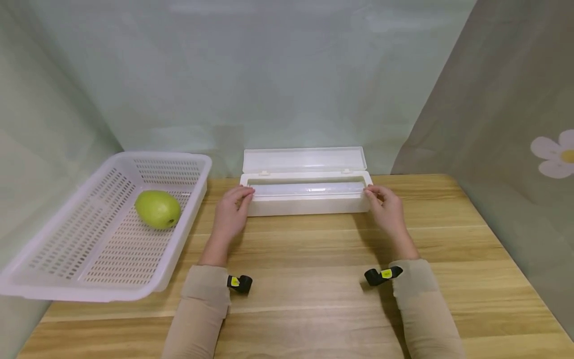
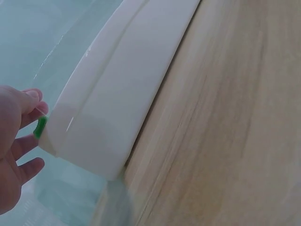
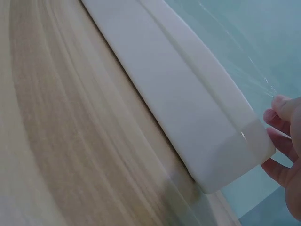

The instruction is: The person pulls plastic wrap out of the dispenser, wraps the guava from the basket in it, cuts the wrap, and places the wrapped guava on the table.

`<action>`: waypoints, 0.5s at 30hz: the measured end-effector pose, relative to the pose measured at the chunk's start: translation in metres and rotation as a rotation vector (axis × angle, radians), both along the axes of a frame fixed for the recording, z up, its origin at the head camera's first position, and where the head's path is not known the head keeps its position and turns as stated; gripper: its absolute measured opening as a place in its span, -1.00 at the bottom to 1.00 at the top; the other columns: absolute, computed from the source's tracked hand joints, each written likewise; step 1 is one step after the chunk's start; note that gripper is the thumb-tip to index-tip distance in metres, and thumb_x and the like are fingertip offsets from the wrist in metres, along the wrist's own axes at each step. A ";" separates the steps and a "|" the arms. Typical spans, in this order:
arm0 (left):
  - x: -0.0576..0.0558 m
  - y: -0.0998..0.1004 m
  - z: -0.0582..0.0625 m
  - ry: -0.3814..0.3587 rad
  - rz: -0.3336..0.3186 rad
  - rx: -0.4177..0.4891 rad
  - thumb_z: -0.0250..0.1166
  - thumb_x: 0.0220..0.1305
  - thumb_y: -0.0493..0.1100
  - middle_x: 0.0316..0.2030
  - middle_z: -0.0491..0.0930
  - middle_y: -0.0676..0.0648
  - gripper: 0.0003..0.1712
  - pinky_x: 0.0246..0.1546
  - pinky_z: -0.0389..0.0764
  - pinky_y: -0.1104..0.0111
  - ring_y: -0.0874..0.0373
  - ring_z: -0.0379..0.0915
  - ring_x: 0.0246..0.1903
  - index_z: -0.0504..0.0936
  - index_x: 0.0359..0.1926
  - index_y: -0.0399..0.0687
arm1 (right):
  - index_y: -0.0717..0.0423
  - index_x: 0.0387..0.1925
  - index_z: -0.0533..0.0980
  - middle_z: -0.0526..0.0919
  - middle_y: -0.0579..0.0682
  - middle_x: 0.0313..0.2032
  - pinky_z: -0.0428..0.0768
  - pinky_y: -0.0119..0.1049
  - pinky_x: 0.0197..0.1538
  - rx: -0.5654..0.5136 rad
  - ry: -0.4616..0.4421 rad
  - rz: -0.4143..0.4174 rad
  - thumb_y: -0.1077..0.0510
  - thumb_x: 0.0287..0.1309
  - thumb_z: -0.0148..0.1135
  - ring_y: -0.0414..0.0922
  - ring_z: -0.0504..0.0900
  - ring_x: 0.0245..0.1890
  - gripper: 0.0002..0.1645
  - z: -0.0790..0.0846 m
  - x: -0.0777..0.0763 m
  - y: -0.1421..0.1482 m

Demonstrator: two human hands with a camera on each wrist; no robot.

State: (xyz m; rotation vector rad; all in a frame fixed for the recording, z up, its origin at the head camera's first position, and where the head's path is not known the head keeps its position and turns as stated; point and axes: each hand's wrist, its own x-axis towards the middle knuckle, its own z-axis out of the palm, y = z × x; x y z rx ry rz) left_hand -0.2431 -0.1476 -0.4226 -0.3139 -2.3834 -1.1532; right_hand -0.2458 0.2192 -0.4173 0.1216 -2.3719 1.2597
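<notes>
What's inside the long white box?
A whitish roll lies inside the box, whose lid stands open. The roll covers what's underneath, so I can't see that.

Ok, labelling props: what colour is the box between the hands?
The box is white, clearest in the head view.

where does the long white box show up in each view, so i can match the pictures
Head: white box near the middle, lid open, between the left hand and right hand.
Left wrist: white box slants from the top edge down toward the lower left.
Right wrist: white box slants from the top edge down toward the lower right.
Shared landmark: wooden tabletop, bordering the box in all three.
</notes>
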 end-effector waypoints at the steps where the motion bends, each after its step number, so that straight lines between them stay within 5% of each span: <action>1: 0.001 -0.001 -0.001 0.004 0.002 -0.003 0.17 0.31 -0.25 -0.05 0.62 -0.24 -0.78 0.23 0.37 0.08 -0.12 0.44 0.11 0.66 -0.11 -0.23 | 0.36 -0.20 0.57 0.63 0.28 -0.07 0.56 -0.07 0.03 0.001 -0.009 0.004 0.21 0.26 0.15 0.13 0.59 -0.02 -0.76 0.000 0.000 0.000; 15: 0.004 -0.001 0.007 0.008 -0.015 -0.042 0.17 0.31 -0.25 -0.06 0.63 -0.22 -0.78 0.16 0.43 0.09 -0.10 0.48 0.04 0.67 -0.11 -0.23 | 0.39 -0.18 0.56 0.65 0.29 -0.12 0.48 0.00 0.16 -0.019 -0.007 0.032 0.22 0.28 0.12 0.13 0.57 0.02 -0.74 0.003 -0.002 0.001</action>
